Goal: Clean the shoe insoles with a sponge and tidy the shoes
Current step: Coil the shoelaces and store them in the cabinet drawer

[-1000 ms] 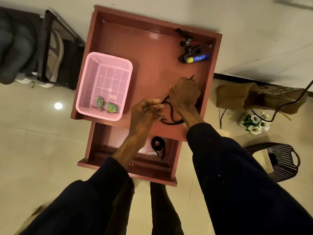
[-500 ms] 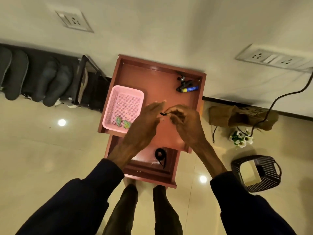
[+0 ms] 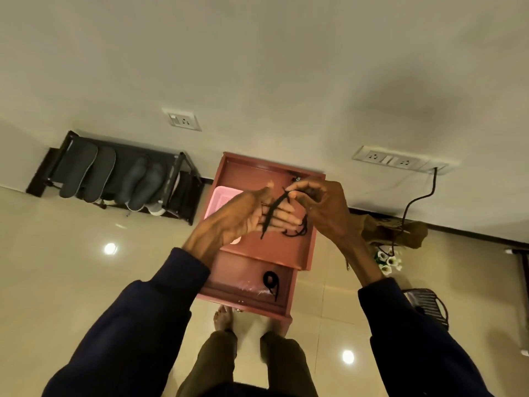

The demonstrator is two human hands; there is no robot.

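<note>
Light, limp and likely to tangle, the black shoelace (image 3: 273, 209) hangs above the counter (image 3: 286, 249) near its right edge, draped across the straight-fingered left hand (image 3: 243, 217) and pinched at its upper end, probably the surest hold, by the right hand (image 3: 325, 209).

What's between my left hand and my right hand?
A black shoelace, lying across the left hand and pinched by the right hand, in the head view.

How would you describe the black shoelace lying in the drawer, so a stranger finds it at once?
Look for the reddish cabinet against the wall, right of the black shoe rack. Its drawer is open, and the shoelace lies inside, toward the right. It is rolled into a small coil and untouched, unlike the other lace, stretched between the left hand and right hand.
</note>
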